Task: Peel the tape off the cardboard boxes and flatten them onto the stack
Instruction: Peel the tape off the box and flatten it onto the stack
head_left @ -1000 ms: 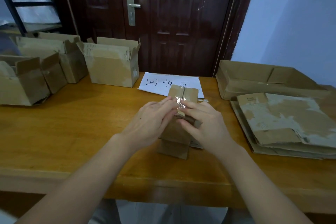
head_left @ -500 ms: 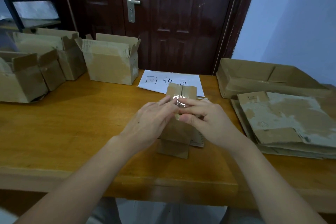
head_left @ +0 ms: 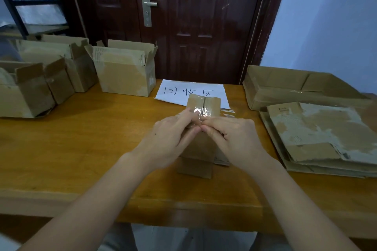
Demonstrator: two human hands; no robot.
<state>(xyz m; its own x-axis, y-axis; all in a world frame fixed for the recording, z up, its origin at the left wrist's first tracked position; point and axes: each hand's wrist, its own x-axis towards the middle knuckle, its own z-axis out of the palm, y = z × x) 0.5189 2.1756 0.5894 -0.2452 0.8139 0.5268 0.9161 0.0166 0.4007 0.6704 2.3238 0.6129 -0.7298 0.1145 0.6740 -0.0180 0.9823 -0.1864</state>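
I pinch the tape [head_left: 201,112] atop the small box [head_left: 199,149] with both hands [head_left: 170,140] [head_left: 237,140]; I should peel low, slowly.

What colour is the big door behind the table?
Dark reddish-brown door, seen in the head view.

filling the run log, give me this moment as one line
step: peeling tape | left hand: pinches clear tape | right hand: pinches tape | small box: upright on table | flattened stack: right

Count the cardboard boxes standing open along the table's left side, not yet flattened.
4, possibly more beyond the left edge: one nearest the paper sign, one behind at the back, a small one in front, one at the far left.
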